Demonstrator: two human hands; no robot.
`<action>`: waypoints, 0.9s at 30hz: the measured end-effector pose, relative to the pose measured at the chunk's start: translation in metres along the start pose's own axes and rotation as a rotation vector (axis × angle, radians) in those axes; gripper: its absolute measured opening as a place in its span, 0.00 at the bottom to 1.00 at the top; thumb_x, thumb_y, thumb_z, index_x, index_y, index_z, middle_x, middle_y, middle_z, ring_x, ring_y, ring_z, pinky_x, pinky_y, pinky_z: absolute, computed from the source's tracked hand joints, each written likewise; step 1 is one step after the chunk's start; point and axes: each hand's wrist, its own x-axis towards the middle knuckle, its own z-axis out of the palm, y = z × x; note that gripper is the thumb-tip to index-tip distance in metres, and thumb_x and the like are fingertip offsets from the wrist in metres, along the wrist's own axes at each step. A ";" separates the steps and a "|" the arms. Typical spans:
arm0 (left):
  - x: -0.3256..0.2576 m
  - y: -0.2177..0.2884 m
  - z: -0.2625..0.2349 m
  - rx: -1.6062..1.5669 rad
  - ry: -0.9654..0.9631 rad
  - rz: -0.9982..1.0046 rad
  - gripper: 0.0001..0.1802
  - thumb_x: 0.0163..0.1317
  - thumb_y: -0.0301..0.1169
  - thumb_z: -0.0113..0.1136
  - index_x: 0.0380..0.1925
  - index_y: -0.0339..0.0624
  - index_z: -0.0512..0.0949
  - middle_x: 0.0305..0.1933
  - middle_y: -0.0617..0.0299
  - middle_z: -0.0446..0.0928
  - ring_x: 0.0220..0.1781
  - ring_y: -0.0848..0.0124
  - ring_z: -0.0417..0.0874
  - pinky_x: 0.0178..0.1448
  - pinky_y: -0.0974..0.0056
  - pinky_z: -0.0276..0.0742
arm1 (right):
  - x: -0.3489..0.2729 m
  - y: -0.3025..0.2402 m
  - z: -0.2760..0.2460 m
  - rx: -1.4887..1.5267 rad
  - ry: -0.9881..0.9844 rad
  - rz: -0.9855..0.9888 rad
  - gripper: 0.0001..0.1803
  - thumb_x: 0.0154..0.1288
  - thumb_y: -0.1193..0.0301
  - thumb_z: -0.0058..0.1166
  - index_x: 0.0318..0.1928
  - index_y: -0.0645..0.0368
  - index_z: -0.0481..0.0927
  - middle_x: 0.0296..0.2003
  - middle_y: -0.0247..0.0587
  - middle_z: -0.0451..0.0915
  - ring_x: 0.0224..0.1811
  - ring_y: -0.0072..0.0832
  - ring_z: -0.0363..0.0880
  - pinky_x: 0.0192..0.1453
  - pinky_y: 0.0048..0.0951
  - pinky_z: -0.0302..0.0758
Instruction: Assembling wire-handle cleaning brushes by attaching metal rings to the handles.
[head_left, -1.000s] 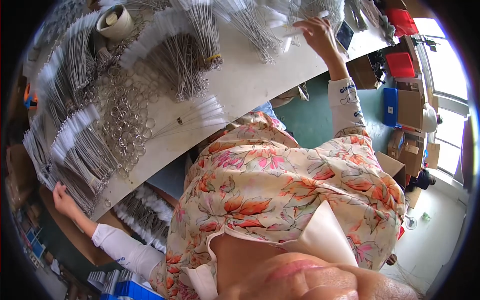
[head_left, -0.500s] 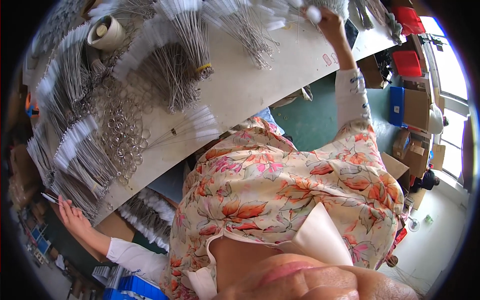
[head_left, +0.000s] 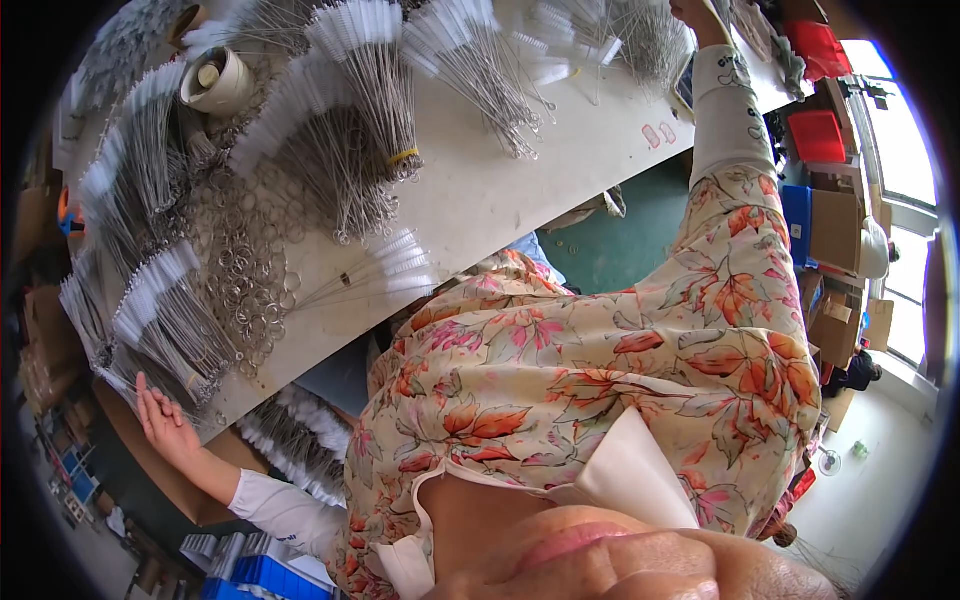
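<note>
At the near left edge of the table, my left hand (head_left: 168,428) has its fingers stretched out and apart. It holds nothing that I can see, and its fingertips are beside a heap of thin wire brushes (head_left: 165,385). My right hand (head_left: 697,14) reaches to the far side, cut off by the top edge of the picture. Its fingers are mostly hidden, so what they hold does not show. Below and left of it lies a large bunch of wire brush stems (head_left: 645,45). Nearer lies a small fan of white-bristled brushes (head_left: 385,268).
Bundles of white-bristled wire brushes (head_left: 365,80) cover much of the table (head_left: 480,195). Loose metal rings (head_left: 250,290) lie in a heap at the left, with a cream-coloured cup (head_left: 218,82) behind. A dark flat device (head_left: 686,82) lies by my right wrist. Cardboard boxes (head_left: 834,225) stand at right.
My left hand has let go of a thin white-tipped piece and moved slightly right. My right hand, which held something white, has moved farther away and right, partly out of the picture.
</note>
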 end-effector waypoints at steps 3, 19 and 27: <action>-0.005 0.001 0.009 -0.028 -0.016 -0.023 0.22 0.68 0.30 0.45 0.59 0.31 0.62 0.30 0.67 0.68 0.22 0.87 0.60 0.19 0.82 0.57 | 0.007 -0.003 -0.002 -0.107 -0.021 0.089 0.07 0.47 0.69 0.61 0.26 0.59 0.80 0.14 0.29 0.70 0.14 0.24 0.66 0.22 0.26 0.66; -0.005 -0.007 0.039 -0.006 -0.041 -0.011 0.22 0.68 0.32 0.45 0.59 0.32 0.62 0.29 0.68 0.66 0.29 0.83 0.66 0.38 0.73 0.71 | -0.010 0.065 -0.010 -0.420 0.170 -0.691 0.06 0.47 0.72 0.59 0.28 0.58 0.81 0.21 0.35 0.76 0.23 0.31 0.73 0.30 0.31 0.70; -0.021 -0.003 0.066 0.072 0.078 0.036 0.23 0.68 0.34 0.45 0.59 0.33 0.62 0.27 0.69 0.66 0.28 0.84 0.65 0.37 0.75 0.72 | -0.026 0.083 0.004 -0.798 -0.126 -0.785 0.09 0.46 0.73 0.57 0.32 0.54 0.82 0.33 0.41 0.79 0.38 0.38 0.75 0.44 0.39 0.69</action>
